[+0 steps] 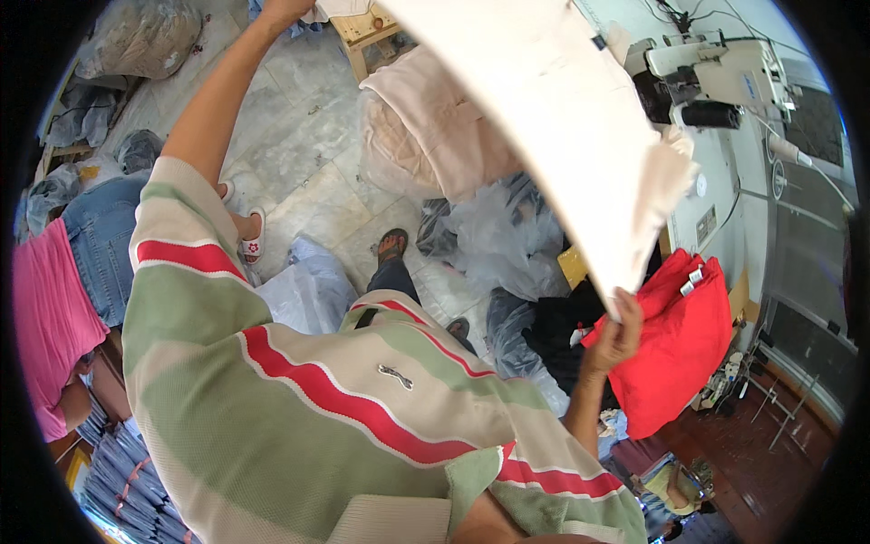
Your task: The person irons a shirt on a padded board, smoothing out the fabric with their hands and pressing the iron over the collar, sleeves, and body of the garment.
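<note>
A large cream fabric piece (580,118) hangs spread out in the air, its lower right edge blurred by motion. My right hand (616,337) is closed on its bottom corner, thumb and fingers pinching the cloth. My left arm reaches far forward to the upper left, where my left hand (286,7) is cut off by the top edge, so its fingers are hidden. Cream cloth also shows right beside that hand. Below the raised fabric, a bulky bundle (435,127) topped with cream cloth stands on the floor. Beside my right forearm lies a bright red garment (675,340).
An industrial sewing machine (716,72) stands at the upper right. Clear plastic bags (507,227) and a pale bag (313,286) lie around my feet. A person in a pink top (54,317) bends at the left, near stacked dark bundles (131,480). A wooden stool (365,32) is ahead.
</note>
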A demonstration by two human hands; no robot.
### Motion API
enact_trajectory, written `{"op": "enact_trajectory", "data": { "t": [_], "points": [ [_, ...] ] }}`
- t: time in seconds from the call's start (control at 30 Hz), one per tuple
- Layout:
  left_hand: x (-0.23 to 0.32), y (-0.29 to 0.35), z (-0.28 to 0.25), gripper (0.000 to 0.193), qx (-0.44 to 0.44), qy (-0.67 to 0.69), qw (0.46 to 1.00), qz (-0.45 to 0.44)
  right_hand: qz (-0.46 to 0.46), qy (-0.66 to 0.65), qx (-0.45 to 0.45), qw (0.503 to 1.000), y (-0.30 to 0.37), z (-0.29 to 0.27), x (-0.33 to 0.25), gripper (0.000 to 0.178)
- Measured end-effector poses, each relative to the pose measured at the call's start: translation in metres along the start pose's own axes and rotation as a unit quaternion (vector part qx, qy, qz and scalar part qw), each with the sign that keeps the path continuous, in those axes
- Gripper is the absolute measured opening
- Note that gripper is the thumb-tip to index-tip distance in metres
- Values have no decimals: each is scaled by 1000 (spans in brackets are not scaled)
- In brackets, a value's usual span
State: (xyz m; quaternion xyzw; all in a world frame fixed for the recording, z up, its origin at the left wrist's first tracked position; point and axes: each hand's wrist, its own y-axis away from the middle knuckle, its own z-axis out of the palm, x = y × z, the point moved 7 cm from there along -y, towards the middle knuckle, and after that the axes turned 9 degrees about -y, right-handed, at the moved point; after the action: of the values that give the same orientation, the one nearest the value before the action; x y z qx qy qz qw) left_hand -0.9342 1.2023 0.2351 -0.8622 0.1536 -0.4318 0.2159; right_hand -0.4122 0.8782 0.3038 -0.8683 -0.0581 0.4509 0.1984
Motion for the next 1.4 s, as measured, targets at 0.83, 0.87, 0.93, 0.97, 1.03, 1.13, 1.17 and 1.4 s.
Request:
{"op": "enact_trajectory", "data": {
  "t": [0.83,0.87,0.93,0.97,1.03,1.13,1.17,1.4],
  "points": [
    [201,568,190,32,-88,49,821,-561,-123,-622,-649,421,60,-9,-288,34],
    [221,590,179,32,-32,36,822,-567,-122,-638,-672,355,85,-26,-301,33],
    [256,604,175,34,60,27,837,-543,-123,-649,-696,281,121,-66,-320,29],
    [277,641,177,34,81,13,824,-561,-107,-655,-710,235,143,-82,-326,28],
    [332,717,194,34,123,-2,789,-601,-76,-655,-736,155,184,-104,-337,25],
    [401,780,201,33,111,-43,745,-657,-42,-643,-761,74,225,-145,-355,20],
    [424,820,209,33,138,-53,709,-689,-14,-636,-771,31,240,-156,-358,19],
    [541,965,250,32,295,-125,575,-753,148,-529,-819,-165,328,-232,-370,13]
  ]
}}
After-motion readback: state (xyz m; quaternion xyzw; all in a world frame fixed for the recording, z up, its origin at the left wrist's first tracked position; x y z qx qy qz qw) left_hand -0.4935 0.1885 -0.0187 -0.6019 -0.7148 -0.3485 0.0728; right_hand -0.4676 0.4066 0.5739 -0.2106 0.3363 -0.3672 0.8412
